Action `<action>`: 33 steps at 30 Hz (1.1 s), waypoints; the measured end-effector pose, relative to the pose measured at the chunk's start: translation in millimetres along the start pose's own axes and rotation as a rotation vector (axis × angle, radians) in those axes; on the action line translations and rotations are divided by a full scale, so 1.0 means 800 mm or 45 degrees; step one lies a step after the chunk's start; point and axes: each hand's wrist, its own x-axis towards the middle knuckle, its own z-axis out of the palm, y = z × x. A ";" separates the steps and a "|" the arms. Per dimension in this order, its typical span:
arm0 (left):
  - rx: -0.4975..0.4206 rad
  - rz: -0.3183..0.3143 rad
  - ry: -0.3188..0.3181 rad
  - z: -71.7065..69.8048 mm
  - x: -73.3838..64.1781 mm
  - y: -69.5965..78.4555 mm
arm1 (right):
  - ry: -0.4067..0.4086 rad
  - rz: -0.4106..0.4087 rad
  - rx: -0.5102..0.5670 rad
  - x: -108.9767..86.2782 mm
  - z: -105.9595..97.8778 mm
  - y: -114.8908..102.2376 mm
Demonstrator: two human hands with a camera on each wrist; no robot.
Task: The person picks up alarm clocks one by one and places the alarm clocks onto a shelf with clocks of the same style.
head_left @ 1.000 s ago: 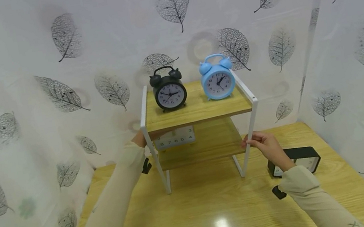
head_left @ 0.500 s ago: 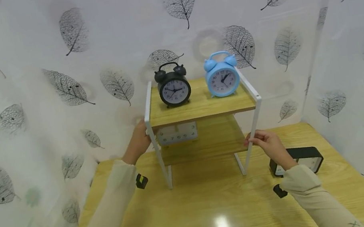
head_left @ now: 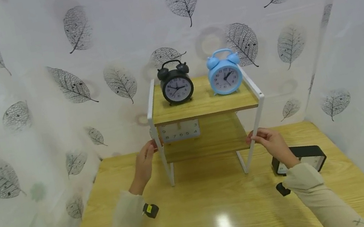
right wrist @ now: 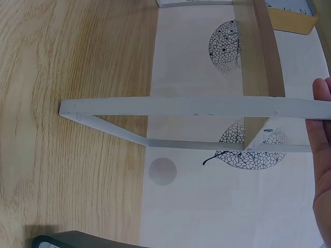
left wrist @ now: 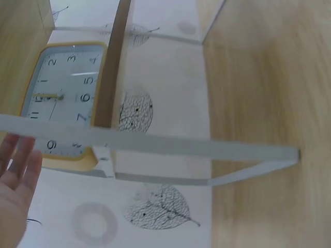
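A two-tier wooden shelf (head_left: 202,106) with a white metal frame stands on the table. On its top board are a black twin-bell alarm clock (head_left: 177,88) at left and a light blue twin-bell alarm clock (head_left: 225,78) at right. A rectangular clock (left wrist: 64,98) with a yellow edge stands at the left of the lower board, its top hidden in the head view. My left hand (head_left: 145,166) is beside the shelf's left front leg, fingers extended; whether they touch it I cannot tell. Thumb and fingers of my right hand (head_left: 271,145) pinch the right front leg.
A black rectangular clock (head_left: 307,152) stands on the table (head_left: 200,215) right of the shelf, partly behind my right forearm. A white leaf-patterned sheet (head_left: 108,29) hangs behind and along both sides.
My left hand has come out from behind the shelf's left side, moving down and toward me. The right hand keeps its hold on the leg. The view has shifted slightly.
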 end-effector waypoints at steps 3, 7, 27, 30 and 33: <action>-0.061 0.022 -0.025 0.006 -0.010 0.007 | -0.007 -0.013 0.001 0.001 0.000 0.000; -0.096 0.027 -0.018 0.015 -0.015 0.022 | -0.009 -0.028 -0.014 0.000 -0.003 -0.001; 0.052 -0.076 -0.079 0.008 -0.006 0.023 | 0.101 0.008 -0.410 -0.043 -0.055 -0.041; 0.013 -0.064 -0.106 0.004 -0.004 0.021 | 0.126 0.004 -0.418 -0.050 -0.078 -0.022; -0.035 -0.041 -0.135 0.001 -0.002 0.018 | 0.148 -0.002 -0.429 -0.059 -0.098 -0.004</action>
